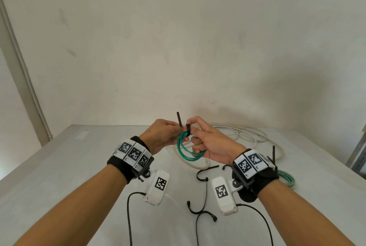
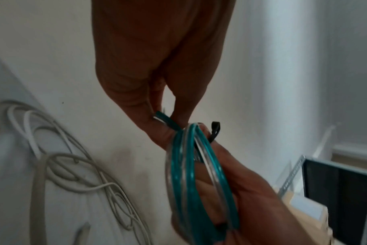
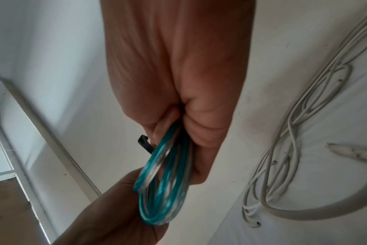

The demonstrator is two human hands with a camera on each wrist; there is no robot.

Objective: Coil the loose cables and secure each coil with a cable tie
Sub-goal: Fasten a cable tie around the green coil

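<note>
Hands meet above a grey table (image 1: pixel 59 158), the green cable coil (image 1: pixel 187 149) held between them. The left hand (image 1: pixel 161 136) pinches the coil's loose end at its top, fingertips hidden behind the loops. The right hand (image 1: pixel 212 144) curls round the coil at 3 o'clock and pinches a black cable tie (image 1: pixel 188 128) wrapped over it; where the strap enters the head is hard to make out. Loose white cables (image 1: pixel 247 136) lie at 2 o'clock, spare black ties (image 1: pixel 202 174) at 6 o'clock.
</note>
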